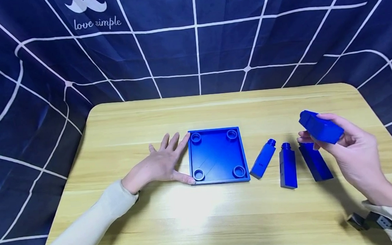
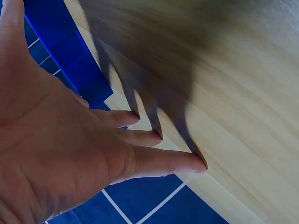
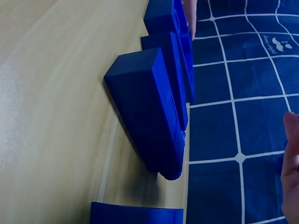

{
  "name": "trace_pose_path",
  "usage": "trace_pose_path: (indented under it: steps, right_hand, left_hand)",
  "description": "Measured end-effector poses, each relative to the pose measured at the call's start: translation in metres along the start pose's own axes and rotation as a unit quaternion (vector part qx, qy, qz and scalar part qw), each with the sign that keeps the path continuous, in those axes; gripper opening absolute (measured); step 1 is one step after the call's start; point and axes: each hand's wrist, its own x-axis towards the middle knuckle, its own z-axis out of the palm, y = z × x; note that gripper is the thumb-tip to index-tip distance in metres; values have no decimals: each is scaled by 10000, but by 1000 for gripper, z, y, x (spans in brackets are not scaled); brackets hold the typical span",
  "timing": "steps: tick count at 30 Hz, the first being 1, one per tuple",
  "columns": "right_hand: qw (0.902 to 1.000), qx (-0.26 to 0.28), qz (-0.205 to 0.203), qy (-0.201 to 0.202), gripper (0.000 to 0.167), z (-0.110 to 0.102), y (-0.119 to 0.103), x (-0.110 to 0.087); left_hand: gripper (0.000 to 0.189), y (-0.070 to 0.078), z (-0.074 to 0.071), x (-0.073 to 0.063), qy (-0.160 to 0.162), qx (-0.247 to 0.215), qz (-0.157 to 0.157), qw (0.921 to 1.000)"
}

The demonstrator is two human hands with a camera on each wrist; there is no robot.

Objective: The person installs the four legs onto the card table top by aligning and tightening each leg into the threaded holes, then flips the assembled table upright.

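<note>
A square blue panel (image 1: 218,153) with a raised rim and a round socket in each corner lies on the table. My left hand (image 1: 162,162) spreads its fingers along the panel's left side, with index fingertip and thumb at the rim; the left wrist view shows the other fingertips down on the wood. Raised at the right, my right hand (image 1: 360,152) grips a blue block-shaped leg (image 1: 320,127) between thumb and fingers. Three similar legs with threaded necks lie between panel and right hand: a tilted one (image 1: 264,159), a middle one (image 1: 288,169), and one (image 1: 316,163) partly under the held leg.
The light wooden table (image 1: 138,221) has rounded far corners. Dark blue cloth (image 1: 164,52) with white lines hangs behind it and at both sides. A small black device (image 1: 373,220) is strapped at the right wrist.
</note>
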Motion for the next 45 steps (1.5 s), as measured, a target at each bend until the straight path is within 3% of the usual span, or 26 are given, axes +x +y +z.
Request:
trace_pose_path:
  steps: [4,10,13,16,23,27,30,37,45]
  right_hand:
    - [9990,-426,90,-110,40,0,0,3]
    - [9991,43,120,-397,28,3,2,8]
    - [9972,-664,223,-261,18,6,1,9]
    - [9888,-1424,420,-129,12,8,1,9]
    - [9952,-792,559,-136,33,10,7,12]
    - [9938,-960,561,-91,30,12,6,14]
    - [9959,-716,544,-73,29,18,6,16]
    - [9876,-1539,277,112,31,33,6,23]
    - [9903,-1366,265,24,36,48,10,30]
  left_hand:
    - [145,1,-1,2,11,25,47,10000]
    - [145,0,-1,2,23,56,83,9999]
    - [145,0,-1,1,-3,84,71,9999]
    - [145,0,-1,1,-30,104,66,9999]
    - [145,1,0,2,5,125,113,9999]
    - [145,1,0,0,38,115,91,9999]
    - [145,1,0,-1,75,48,91,9999]
    - [145,-1,1,-2,192,-83,173,9996]
    - [145,-2,1,-1,214,-20,225,9995]
